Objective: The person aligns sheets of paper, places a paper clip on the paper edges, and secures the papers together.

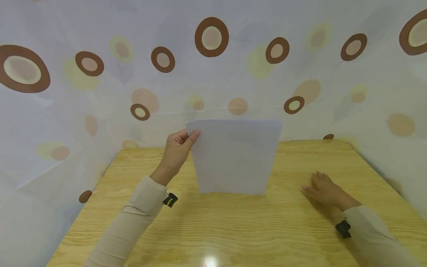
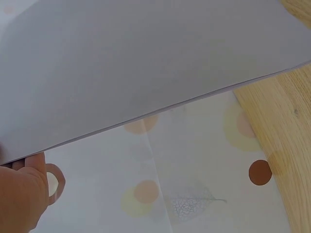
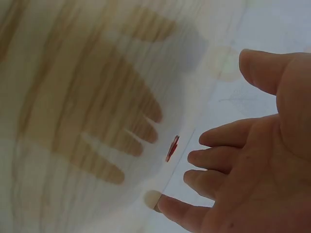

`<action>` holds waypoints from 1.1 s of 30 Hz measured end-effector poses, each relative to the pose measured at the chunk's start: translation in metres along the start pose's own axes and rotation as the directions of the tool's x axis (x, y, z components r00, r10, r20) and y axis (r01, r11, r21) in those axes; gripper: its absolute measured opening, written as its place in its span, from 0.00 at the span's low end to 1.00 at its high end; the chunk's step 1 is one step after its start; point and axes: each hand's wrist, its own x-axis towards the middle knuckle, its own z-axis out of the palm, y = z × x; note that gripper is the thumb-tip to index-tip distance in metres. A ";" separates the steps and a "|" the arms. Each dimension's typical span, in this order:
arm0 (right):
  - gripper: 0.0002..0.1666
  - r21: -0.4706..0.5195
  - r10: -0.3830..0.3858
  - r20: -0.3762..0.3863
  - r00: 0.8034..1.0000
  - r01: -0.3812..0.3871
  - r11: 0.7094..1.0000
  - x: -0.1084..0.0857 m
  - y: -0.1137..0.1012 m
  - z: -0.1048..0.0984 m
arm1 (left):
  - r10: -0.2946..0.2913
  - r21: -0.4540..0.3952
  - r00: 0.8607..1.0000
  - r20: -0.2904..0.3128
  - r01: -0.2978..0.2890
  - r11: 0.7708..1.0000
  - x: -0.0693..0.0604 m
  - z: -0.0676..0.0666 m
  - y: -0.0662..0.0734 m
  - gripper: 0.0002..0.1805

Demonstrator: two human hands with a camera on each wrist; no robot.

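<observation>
My left hand pinches the upper left edge of white paper, thumb on the near face. The paper hangs upright over the middle of the table, its top left corner slightly bent. In the left wrist view, the paper shows a thin layered edge; whether it is folded or several sheets I cannot tell. Whether its lower edge touches the tabletop is also unclear. Off to the right, my right hand hovers low over the wood, holding nothing. Its fingers are spread and relaxed in the right wrist view, above their reflection.
A light wooden table with a glossy top spreads under both hands. White sheeting with brown rings and pale dots rises behind the table and along its left and right sides.
</observation>
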 end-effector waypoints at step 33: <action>0.49 -0.193 0.062 0.081 0.995 -0.045 0.980 -0.004 0.006 0.002 | -0.006 0.023 1.000 0.005 0.006 1.000 0.001 0.000 -0.006 0.18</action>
